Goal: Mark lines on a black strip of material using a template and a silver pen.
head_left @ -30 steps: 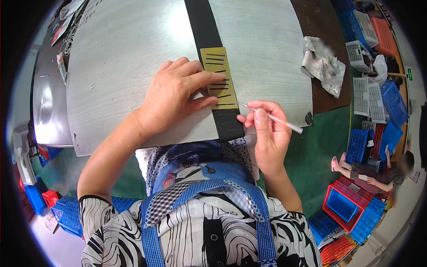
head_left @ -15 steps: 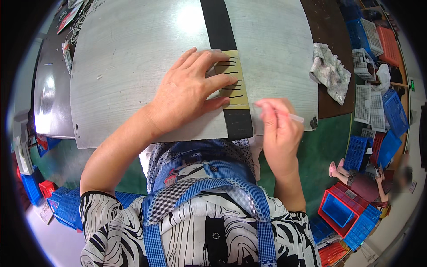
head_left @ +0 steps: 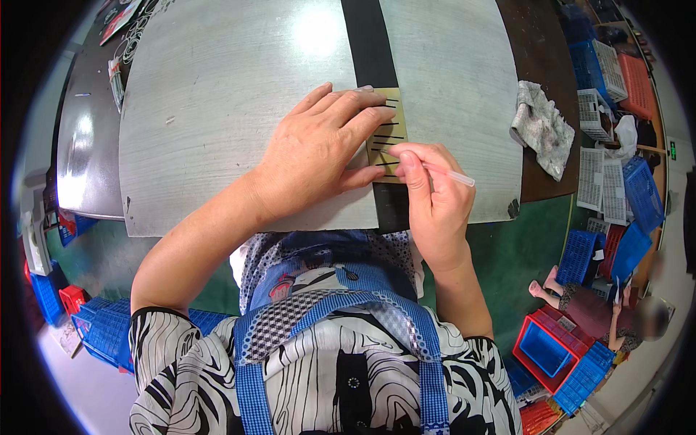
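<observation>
A pale yellow plate [head_left: 401,117] with several short dark slots or lines lies across a long black strip [head_left: 371,43] on the white wood-grain board [head_left: 217,130]. My left hand [head_left: 308,145] lies flat with its fingers spread, fingertips on the plate's left part, which they hide. My right hand [head_left: 441,199] pinches a thin stick-like tool with a translucent pinkish handle [head_left: 461,177]. Its fingers are at the lower right part of the plate, close to my left thumb. The tool's tip is too small to make out.
A crumpled grey-white rag [head_left: 544,129] rests right of the board on the dark table [head_left: 536,43]. Coiled cables [head_left: 130,43] lie at the far left. Plastic crates [head_left: 551,348] stand on the floor at right, near a seated person [head_left: 598,312].
My right hand has moved left and up onto the plate with the tool. My left hand, the plate and the strip appear slightly further right in view, as the view has shifted a little.
</observation>
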Action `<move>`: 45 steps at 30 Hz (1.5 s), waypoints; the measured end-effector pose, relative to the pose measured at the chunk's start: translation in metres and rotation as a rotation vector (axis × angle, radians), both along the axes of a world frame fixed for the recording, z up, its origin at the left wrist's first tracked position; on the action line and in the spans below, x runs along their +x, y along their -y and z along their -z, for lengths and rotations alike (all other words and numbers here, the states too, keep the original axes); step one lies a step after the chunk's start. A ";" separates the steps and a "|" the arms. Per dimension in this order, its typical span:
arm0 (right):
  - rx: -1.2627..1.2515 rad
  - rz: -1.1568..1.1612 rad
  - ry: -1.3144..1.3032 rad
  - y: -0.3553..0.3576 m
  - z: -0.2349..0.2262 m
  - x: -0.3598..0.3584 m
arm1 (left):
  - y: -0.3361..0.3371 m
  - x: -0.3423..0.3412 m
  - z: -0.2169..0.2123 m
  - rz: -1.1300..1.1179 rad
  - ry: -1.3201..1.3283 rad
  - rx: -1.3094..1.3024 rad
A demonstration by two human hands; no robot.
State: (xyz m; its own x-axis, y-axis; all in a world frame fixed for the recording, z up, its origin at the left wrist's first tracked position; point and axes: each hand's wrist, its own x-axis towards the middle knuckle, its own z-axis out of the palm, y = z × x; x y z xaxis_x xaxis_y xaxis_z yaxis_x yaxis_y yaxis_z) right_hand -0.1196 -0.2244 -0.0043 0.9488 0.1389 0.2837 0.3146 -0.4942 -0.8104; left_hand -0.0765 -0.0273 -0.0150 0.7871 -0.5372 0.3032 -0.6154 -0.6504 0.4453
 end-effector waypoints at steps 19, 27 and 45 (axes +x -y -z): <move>-0.057 0.062 0.018 -0.001 0.000 0.015 | -0.001 0.002 -0.001 -0.016 -0.020 0.001; 0.011 0.024 0.046 -0.012 0.007 0.024 | 0.000 0.000 0.000 -0.036 -0.032 -0.037; -0.093 0.096 0.120 -0.016 0.007 0.051 | 0.001 0.002 -0.004 -0.022 -0.058 -0.063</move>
